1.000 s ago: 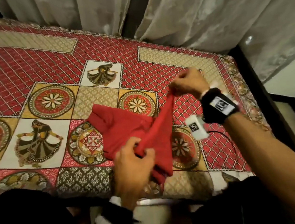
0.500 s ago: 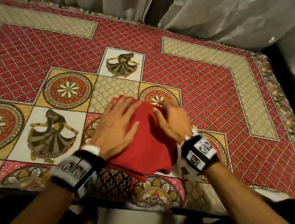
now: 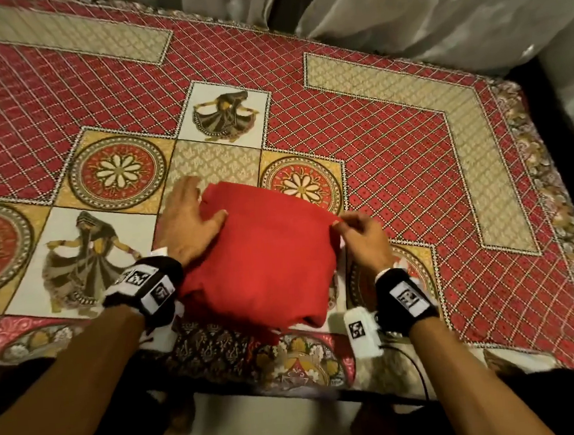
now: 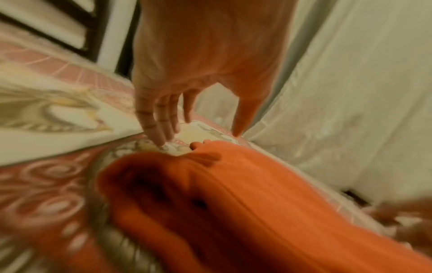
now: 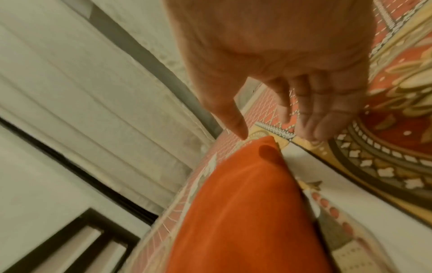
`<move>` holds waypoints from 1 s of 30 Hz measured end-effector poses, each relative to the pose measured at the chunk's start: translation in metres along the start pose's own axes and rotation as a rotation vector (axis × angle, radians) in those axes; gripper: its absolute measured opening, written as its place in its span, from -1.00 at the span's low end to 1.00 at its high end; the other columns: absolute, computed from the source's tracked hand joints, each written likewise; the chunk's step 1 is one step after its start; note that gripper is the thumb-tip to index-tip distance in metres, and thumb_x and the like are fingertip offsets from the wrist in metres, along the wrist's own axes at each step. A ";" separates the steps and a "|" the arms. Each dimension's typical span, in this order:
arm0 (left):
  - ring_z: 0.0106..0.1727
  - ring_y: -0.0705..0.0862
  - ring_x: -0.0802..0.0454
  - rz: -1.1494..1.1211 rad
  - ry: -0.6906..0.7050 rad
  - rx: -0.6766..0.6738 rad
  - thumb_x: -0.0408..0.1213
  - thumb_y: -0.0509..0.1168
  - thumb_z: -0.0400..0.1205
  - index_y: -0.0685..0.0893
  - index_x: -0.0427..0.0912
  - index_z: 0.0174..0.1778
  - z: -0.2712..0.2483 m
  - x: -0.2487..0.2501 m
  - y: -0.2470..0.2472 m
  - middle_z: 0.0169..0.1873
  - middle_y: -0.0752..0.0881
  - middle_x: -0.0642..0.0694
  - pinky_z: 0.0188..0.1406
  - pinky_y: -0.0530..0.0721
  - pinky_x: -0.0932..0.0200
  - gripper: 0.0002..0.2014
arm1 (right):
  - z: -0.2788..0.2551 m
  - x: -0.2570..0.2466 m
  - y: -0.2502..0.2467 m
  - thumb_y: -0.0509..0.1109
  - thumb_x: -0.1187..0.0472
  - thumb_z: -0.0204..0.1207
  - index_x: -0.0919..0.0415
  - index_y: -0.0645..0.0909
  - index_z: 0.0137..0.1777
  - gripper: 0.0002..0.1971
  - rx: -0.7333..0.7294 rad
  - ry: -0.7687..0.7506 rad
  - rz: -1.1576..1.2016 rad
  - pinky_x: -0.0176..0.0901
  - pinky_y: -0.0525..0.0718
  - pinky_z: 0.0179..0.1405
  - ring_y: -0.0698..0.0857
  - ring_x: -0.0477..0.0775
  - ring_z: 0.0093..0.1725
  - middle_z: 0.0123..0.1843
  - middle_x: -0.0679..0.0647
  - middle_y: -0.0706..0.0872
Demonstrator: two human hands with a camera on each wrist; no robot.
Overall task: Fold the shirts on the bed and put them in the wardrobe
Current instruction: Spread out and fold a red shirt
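We have the red shirt (image 3: 264, 253) lying near the front edge of the bed (image 3: 413, 180), already gathered into a thick, roughly square bundle on the patterned cover, and we judge we are at the tidying stage of the fold: squaring corners before lifting it. Our left hand (image 3: 186, 225) lies at the shirt's left side with fingers extended and apart, thumb laid across the top layer and the other fingers reaching past the far left corner onto the cover; it holds nothing, and seems placed there to pin the layers so they do not slide. From the left wrist view the fingertips (image 4: 161, 140) come down at the cloth's far edge, though that picture is blurred. Our right hand (image 3: 362, 237) is at the far right corner of the bundle. In the head view thumb and forefinger look drawn together at the corner as if pinching it; in the right wrist view the thumb and fingers (image 5: 311, 118) stand apart just above the corner tip, so we cannot tell whether the cloth is truly caught. That corner sticks out to a point, which is likely why the hand is there. The near edge bulges unevenly and may loosen on lifting. Pale curtains (image 3: 434, 10) hang beyond the bed; no wardrobe is in view.
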State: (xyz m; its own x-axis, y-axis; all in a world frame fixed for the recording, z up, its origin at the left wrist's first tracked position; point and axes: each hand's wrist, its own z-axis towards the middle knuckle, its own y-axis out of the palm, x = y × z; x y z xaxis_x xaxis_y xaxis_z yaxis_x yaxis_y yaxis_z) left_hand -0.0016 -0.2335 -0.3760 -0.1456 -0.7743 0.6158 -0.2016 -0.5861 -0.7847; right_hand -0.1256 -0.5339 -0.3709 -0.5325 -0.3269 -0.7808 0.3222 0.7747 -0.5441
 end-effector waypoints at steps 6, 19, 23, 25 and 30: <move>0.01 0.75 -0.12 -0.221 -0.510 -0.198 0.31 0.65 0.26 0.68 -0.11 0.10 -0.083 -0.010 -0.023 -0.03 0.78 -0.03 0.09 0.70 -0.03 -0.31 | -0.091 -0.008 -0.015 0.65 -0.26 0.37 0.34 0.76 0.02 -0.40 -0.341 0.484 0.176 -0.01 0.79 -0.20 0.80 0.20 -0.23 -0.11 0.30 0.88; 0.31 0.60 -0.21 0.099 0.070 0.068 0.09 0.61 0.47 0.59 -0.11 0.31 -0.089 -0.010 -0.030 0.23 0.61 -0.18 0.31 0.63 -0.20 -0.40 | -0.145 -0.005 0.007 0.64 -0.05 0.48 0.05 0.65 0.11 -0.67 -0.003 0.204 -0.172 -0.10 0.74 -0.07 0.79 0.04 -0.10 -0.12 -0.06 0.80; 0.80 0.06 -0.03 0.198 0.493 0.003 0.30 0.17 0.73 0.24 0.04 0.76 -0.090 0.033 -0.012 0.78 0.15 -0.03 0.76 0.05 -0.25 -0.28 | -0.132 -0.031 0.023 0.14 -0.29 0.75 0.09 0.33 0.70 -0.35 0.135 -0.350 -0.459 0.17 0.32 0.68 0.38 0.14 0.68 0.71 0.10 0.42; 0.82 -0.14 0.03 0.317 0.590 -0.108 0.27 -0.01 0.76 0.11 0.08 0.81 -0.075 0.041 0.009 0.82 -0.01 -0.02 0.78 -0.17 -0.17 -0.30 | -0.105 -0.044 0.046 -0.11 -0.35 0.76 0.09 0.13 0.80 -0.26 0.072 -0.464 -0.657 0.27 -0.01 0.78 -0.02 0.08 0.82 0.84 0.08 0.03; 0.82 -0.21 0.07 0.493 0.454 -0.248 0.41 -0.35 0.66 -0.12 0.11 0.83 -0.022 0.013 0.044 0.83 -0.14 0.04 0.78 -0.25 -0.22 -0.18 | -0.048 -0.015 0.074 -0.25 -0.50 0.65 0.15 -0.16 0.83 -0.07 0.000 -0.230 -0.823 0.49 -0.18 0.72 -0.18 0.08 0.82 0.85 0.10 -0.16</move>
State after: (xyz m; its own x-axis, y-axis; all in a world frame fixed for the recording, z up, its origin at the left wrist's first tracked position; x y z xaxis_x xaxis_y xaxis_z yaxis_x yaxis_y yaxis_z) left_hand -0.0340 -0.2642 -0.4007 -0.6548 -0.7277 0.2040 -0.2147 -0.0797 -0.9734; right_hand -0.1311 -0.4458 -0.3844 -0.4246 -0.8873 -0.1803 -0.0976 0.2428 -0.9652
